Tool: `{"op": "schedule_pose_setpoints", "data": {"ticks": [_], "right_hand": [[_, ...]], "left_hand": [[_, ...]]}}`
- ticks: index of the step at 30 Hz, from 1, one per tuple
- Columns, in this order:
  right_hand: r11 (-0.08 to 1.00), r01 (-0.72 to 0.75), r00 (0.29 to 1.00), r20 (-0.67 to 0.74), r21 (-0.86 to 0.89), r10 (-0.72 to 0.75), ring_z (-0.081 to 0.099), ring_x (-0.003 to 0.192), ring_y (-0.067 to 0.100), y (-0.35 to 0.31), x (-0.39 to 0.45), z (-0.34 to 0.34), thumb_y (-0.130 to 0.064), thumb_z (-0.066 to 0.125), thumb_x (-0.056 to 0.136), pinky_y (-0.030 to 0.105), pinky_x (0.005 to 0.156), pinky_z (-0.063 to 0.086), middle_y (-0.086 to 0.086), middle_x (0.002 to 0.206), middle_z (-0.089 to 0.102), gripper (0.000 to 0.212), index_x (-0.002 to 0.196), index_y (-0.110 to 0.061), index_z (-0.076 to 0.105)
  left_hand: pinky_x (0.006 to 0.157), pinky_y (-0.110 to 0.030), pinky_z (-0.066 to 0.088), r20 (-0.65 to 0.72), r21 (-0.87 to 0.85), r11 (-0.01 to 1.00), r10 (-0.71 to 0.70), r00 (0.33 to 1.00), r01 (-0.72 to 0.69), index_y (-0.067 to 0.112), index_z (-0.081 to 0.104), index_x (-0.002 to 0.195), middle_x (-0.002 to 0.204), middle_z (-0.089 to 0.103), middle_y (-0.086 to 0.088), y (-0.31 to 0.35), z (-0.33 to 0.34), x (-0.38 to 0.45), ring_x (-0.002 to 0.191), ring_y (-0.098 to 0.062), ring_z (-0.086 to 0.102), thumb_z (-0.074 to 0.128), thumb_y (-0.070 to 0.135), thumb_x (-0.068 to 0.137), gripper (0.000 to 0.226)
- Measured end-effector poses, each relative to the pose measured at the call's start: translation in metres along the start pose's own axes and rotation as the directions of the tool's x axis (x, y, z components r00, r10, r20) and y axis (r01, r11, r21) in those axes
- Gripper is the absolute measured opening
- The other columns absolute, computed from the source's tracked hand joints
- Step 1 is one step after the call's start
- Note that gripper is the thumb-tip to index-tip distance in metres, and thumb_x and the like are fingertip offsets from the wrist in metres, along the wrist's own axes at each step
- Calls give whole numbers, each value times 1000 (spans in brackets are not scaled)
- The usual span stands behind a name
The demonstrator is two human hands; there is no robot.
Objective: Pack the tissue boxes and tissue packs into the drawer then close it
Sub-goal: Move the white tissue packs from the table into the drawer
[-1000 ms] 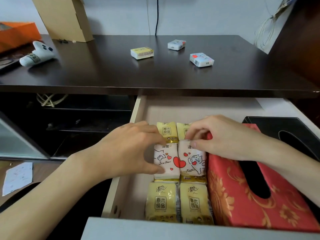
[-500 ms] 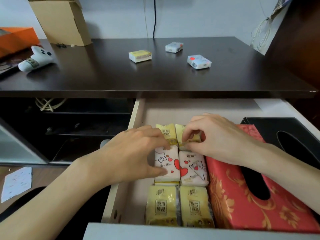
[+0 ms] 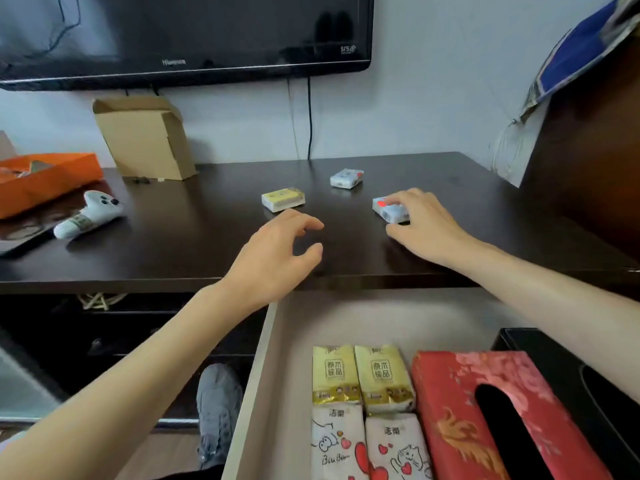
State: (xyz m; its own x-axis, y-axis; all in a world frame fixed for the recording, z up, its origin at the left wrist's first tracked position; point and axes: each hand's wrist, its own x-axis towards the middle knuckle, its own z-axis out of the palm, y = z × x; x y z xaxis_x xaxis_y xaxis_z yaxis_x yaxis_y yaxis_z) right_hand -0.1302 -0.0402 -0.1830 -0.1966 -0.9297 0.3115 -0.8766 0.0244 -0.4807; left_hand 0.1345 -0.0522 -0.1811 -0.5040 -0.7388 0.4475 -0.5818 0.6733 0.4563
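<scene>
The drawer (image 3: 294, 334) stands open below the dark desk (image 3: 173, 244). Inside lie yellow tissue packs (image 3: 362, 374), white heart-print packs (image 3: 370, 445), a red tissue box (image 3: 460, 410) and a black tissue box (image 3: 568, 362). On the desk, my right hand (image 3: 424, 225) closes around a pale blue tissue pack (image 3: 386, 210). My left hand (image 3: 277, 254) hovers with fingers apart just short of a yellow tissue pack (image 3: 283, 199), not touching it. Another white-blue pack (image 3: 346, 177) lies farther back.
A cardboard box (image 3: 145, 136) and an orange box (image 3: 41, 178) stand at the back left, with a white controller (image 3: 90, 214) nearby. A television (image 3: 183, 36) hangs above. A shoe (image 3: 218, 407) shows left of the drawer.
Both hands left the packs in the drawer and rose to the desk top. The right hand has reached the pale blue pack; the view tilted upward.
</scene>
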Motion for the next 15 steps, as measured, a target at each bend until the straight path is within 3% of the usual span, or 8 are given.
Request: {"op": "schedule_pose_setpoints", "data": {"ticks": [3, 5, 8, 12, 15], "right_hand": [[999, -22, 998, 52, -25, 23, 46, 129, 32, 9, 21, 3, -27, 62, 89, 50, 101, 46, 6, 139, 55, 44, 133, -20, 62], [995, 5, 992, 124, -96, 7, 45, 134, 27, 19, 27, 3, -36, 58, 93, 47, 103, 45, -2, 153, 45, 50, 143, -29, 55], [980, -15, 996, 83, -200, 33, 41, 138, 26, 41, 36, 3, -44, 51, 99, 44, 100, 44, -4, 160, 37, 54, 151, -32, 49], [985, -73, 997, 23, -158, 78, 32, 141, 29, 55, 47, 6, -33, 50, 99, 42, 106, 37, 4, 164, 34, 52, 150, -21, 53], [996, -85, 996, 17, 23, 84, 39, 134, 29, 56, 49, 6, -19, 57, 92, 36, 100, 38, 0, 147, 49, 50, 142, -22, 60]], "left_hand": [[100, -40, 46, 57, 24, 998, -62, 996, 61, 24, 60, 129, 130, 60, 5, -14, 10, 52, 118, -14, 56, 59, 28, 91, 39], [105, -39, 43, 133, 72, 996, -64, 989, 55, 19, 57, 134, 136, 56, 0, -19, 23, 89, 124, -20, 53, 59, 27, 90, 44], [101, -30, 37, 207, 120, 991, -83, 975, 59, 17, 54, 136, 144, 48, -5, -17, 49, 145, 129, -24, 48, 59, 28, 88, 49], [110, -35, 33, 237, 180, 983, -90, 967, 47, 7, 50, 138, 152, 39, -12, -18, 85, 211, 140, -30, 37, 57, 22, 86, 54], [118, -45, 24, 253, 258, 963, -148, 956, 81, 10, 25, 153, 165, 16, -10, -32, 101, 240, 150, -29, 17, 57, 26, 88, 74]]}}
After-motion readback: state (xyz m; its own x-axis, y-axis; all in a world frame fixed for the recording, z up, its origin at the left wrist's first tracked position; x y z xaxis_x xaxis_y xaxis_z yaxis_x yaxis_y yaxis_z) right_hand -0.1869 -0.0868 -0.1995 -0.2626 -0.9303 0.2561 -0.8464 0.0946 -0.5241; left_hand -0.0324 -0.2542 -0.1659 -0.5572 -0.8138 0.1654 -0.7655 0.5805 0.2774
